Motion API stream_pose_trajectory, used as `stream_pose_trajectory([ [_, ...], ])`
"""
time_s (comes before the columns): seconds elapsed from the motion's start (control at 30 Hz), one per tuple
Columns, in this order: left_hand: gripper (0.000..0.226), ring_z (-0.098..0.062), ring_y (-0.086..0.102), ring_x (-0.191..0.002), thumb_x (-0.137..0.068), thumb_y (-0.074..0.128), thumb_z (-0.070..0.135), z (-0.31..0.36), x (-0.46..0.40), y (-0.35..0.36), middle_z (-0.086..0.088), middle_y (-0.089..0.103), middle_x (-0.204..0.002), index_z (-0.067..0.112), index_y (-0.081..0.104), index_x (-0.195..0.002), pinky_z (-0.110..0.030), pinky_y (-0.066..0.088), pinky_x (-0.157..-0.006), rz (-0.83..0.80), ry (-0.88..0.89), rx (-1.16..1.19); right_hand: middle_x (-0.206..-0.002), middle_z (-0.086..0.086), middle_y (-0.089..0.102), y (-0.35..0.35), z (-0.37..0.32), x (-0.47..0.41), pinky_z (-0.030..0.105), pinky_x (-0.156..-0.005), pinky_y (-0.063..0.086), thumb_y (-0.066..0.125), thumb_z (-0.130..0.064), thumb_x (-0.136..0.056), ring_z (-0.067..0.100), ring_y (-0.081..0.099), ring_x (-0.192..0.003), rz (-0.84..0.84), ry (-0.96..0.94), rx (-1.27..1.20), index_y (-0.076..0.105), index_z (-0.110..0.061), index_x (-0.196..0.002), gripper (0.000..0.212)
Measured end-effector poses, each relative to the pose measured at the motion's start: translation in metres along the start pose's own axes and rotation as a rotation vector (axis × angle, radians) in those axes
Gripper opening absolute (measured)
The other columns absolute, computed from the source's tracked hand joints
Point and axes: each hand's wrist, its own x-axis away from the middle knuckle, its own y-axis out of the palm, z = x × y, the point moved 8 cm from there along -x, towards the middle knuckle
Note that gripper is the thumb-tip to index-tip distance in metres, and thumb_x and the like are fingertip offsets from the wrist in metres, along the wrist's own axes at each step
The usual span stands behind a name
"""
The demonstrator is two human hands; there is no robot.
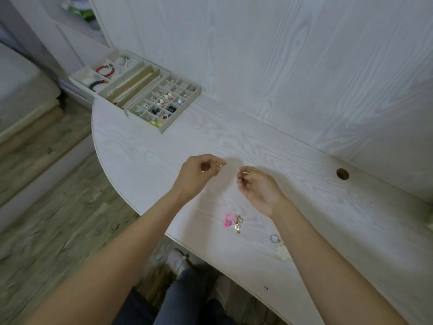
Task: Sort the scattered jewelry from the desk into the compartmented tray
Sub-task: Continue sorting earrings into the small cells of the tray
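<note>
Setting: White wood-grain desk (257, 141) with a rounded edge, set against a matching wall panel; grey plank floor below.
Left hand: left hand (199, 174), fingers curled, pinches a thin gold piece (219, 164) just above the desk.
Right hand: right hand (257, 186), fingers curled, pinches a second gold piece (243, 172); whether the two are parts of one item is too small to tell.
Tray: beige tray (180, 120) sits well apart at the desk's far left corner, its small square cells holding beads and studs, its larger sections holding bead bracelets (105, 70).
Still loose: pink charm (228, 220) touching gold rings (238, 225), and a silver ring (274, 238) beside the right forearm.
Risk: such fine, smooth metal could slip from the fingertips on the long carry to the tray and roll off the curved edge; the right forearm could sweep the silver ring off too.
</note>
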Motion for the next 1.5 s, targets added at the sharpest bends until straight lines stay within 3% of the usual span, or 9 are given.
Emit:
stream_pose_trajectory([
  [0.27, 0.006, -0.004, 0.059, -0.070, -0.085, 0.062, 0.009, 0.037, -0.022, -0.074, 0.004, 0.066, -0.080, 0.014, 0.065, -0.084, -0.011, 0.046, -0.067, 0.179, 0.102, -0.179, -0.064, 0.002, 0.052, 0.099, -0.019, -0.021, 0.016, -0.046, 0.036, 0.053, -0.017, -0.091, 0.010, 0.044, -0.053, -0.102, 0.037, 0.378, 0.062, -0.006, -0.080, 0.018],
  [0.43, 0.011, -0.017, 0.059, -0.073, -0.081, 0.064, 0.006, 0.062, -0.040, -0.122, -0.001, 0.063, -0.082, 0.014, 0.071, -0.085, -0.033, 0.050, -0.062, 0.268, 0.388, -0.642, -0.068, 0.002, 0.055, 0.169, -0.027, -0.047, 0.015, -0.046, 0.035, 0.056, -0.017, -0.094, 0.007, 0.045, -0.054, -0.231, -0.008, 0.475, 0.062, -0.008, -0.082, 0.016],
  [0.53, 0.011, -0.023, 0.060, -0.065, -0.073, 0.070, 0.003, 0.064, -0.053, -0.152, -0.003, 0.063, -0.071, 0.012, 0.072, -0.078, -0.029, 0.050, -0.055, 0.329, 0.553, -0.757, -0.072, 0.002, 0.056, 0.201, -0.027, -0.069, 0.014, -0.049, 0.037, 0.055, -0.013, -0.094, 0.006, 0.047, -0.056, -0.276, 0.014, 0.446, 0.062, -0.008, -0.085, 0.013],
  [0.83, 0.011, -0.013, 0.061, -0.072, -0.088, 0.059, 0.017, 0.050, -0.095, -0.234, 0.006, 0.066, -0.077, 0.017, 0.069, -0.082, -0.026, 0.032, -0.075, 0.418, 0.774, -0.787, -0.064, -0.001, 0.053, 0.282, -0.018, -0.127, 0.012, -0.044, 0.035, 0.059, -0.017, -0.084, 0.004, 0.045, -0.051, -0.393, 0.162, 0.312, 0.058, -0.008, -0.082, 0.010],
  [0.93, 0.003, -0.008, 0.058, -0.074, -0.086, 0.063, 0.016, 0.041, -0.116, -0.252, 0.009, 0.065, -0.078, 0.016, 0.065, -0.084, -0.023, 0.035, -0.079, 0.343, 0.663, -0.623, -0.064, 0.000, 0.054, 0.296, -0.012, -0.145, 0.012, -0.043, 0.035, 0.058, -0.017, -0.084, 0.004, 0.045, -0.050, -0.400, 0.196, 0.283, 0.058, -0.007, -0.084, 0.011],
  [1.1, 0.020, -0.004, 0.063, -0.082, -0.081, 0.071, 0.008, -0.001, -0.152, -0.270, 0.012, 0.067, -0.085, 0.017, 0.065, -0.098, -0.015, 0.050, -0.078, 0.216, 0.170, -0.028, -0.063, -0.003, 0.051, 0.311, -0.012, -0.173, 0.012, -0.041, 0.032, 0.046, -0.009, -0.095, 0.005, 0.038, -0.050, -0.382, 0.173, 0.420, 0.059, -0.009, -0.090, 0.014],
  [1.3, 0.017, -0.019, 0.066, -0.087, -0.077, 0.076, 0.012, -0.044, -0.176, -0.268, -0.004, 0.069, -0.087, 0.016, 0.067, -0.090, -0.025, 0.054, -0.081, 0.197, -0.226, 0.195, -0.059, -0.003, 0.043, 0.310, -0.026, -0.196, 0.020, -0.049, 0.024, 0.049, -0.005, -0.094, 0.007, 0.032, -0.050, -0.312, -0.072, 0.740, 0.063, -0.010, -0.087, 0.016],
  [1.43, 0.018, 0.004, 0.058, -0.051, -0.082, 0.068, 0.001, -0.056, -0.181, -0.254, -0.002, 0.061, -0.072, 0.003, 0.066, -0.100, -0.009, 0.045, -0.053, 0.113, -0.381, 0.394, -0.071, -0.006, 0.057, 0.307, -0.039, -0.202, 0.012, -0.050, 0.036, 0.062, -0.016, -0.090, -0.003, 0.046, -0.050, -0.249, -0.276, 1.037, 0.069, -0.013, -0.092, 0.008],
  [1.5, 0.016, 0.004, 0.057, -0.051, -0.084, 0.065, 0.002, -0.058, -0.182, -0.250, -0.002, 0.062, -0.074, 0.005, 0.065, -0.100, -0.009, 0.043, -0.051, 0.111, -0.389, 0.435, -0.079, -0.011, 0.062, 0.304, -0.045, -0.206, 0.010, -0.058, 0.038, 0.066, -0.017, -0.087, -0.009, 0.053, -0.059, -0.203, -0.341, 1.033, 0.069, -0.011, -0.096, 0.011],
])
